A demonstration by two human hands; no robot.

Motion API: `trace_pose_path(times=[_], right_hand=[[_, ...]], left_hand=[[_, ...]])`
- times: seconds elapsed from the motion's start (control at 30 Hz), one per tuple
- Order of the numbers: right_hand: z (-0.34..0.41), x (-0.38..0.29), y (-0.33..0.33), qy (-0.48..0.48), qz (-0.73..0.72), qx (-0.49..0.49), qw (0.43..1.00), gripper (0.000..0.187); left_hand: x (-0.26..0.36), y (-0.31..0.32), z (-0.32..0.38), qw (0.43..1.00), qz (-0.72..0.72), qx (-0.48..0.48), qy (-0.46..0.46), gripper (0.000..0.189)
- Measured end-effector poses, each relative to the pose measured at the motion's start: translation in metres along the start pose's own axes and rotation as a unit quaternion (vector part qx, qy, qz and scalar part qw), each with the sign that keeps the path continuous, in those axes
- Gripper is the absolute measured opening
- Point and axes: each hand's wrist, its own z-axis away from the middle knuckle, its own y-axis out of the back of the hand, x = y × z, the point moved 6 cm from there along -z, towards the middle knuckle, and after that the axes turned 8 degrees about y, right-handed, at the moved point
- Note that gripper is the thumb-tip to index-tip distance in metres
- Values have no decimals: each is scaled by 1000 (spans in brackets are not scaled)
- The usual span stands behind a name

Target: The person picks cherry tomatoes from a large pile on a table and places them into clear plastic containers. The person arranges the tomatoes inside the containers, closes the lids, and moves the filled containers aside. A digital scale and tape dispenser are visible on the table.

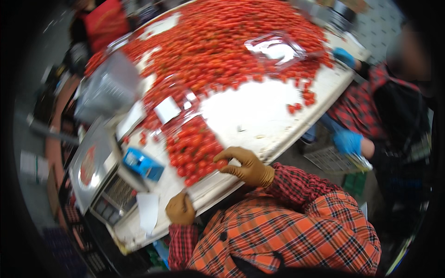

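My right hand (pixel 245 166), in a brown glove, pinches a cherry tomato (pixel 221 163) between thumb and fingers. It is at the right edge of an open clear plastic clamshell box filled with cherry tomatoes (pixel 194 153). My left hand (pixel 181 208), gloved alike, rests curled at the table's near edge, just below the box; whether it grips anything is hidden. The box's clear lid (pixel 180 99), bearing a white label (pixel 167 110), lies folded back over loose tomatoes. A large heap of cherry tomatoes (pixel 208 45) spreads over the white table (pixel 250 111). The picture is blurred.
A metal scale (pixel 90 166), a blue carton (pixel 143 164), a paper sheet (pixel 147 212) and stacked clear containers (pixel 109 87) stand at left. Another clear box (pixel 276 50) lies on the heap. A co-worker with blue gloves (pixel 347 141) is at right; another person (pixel 106 26) is at upper left.
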Motion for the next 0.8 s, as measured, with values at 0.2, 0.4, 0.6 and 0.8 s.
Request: trace_pose_path(times=[0.2, 0.4, 0.6, 0.8], right_hand=[[111, 35, 83, -167, 51, 148, 974, 30], [275, 91, 133, -385, 250, 266, 848, 32], [430, 109, 142, -618, 336, 167, 691, 58], [457, 114, 166, -543, 465, 124, 688, 45]], left_hand=[[-16, -8, 3, 998, 36, -29, 51, 16], [-47, -15, 7, 990, 43, -71, 111, 21], [-45, -15, 5, 991, 69, -63, 100, 17], [-22, 8, 4, 995, 72, 4, 63, 16]])
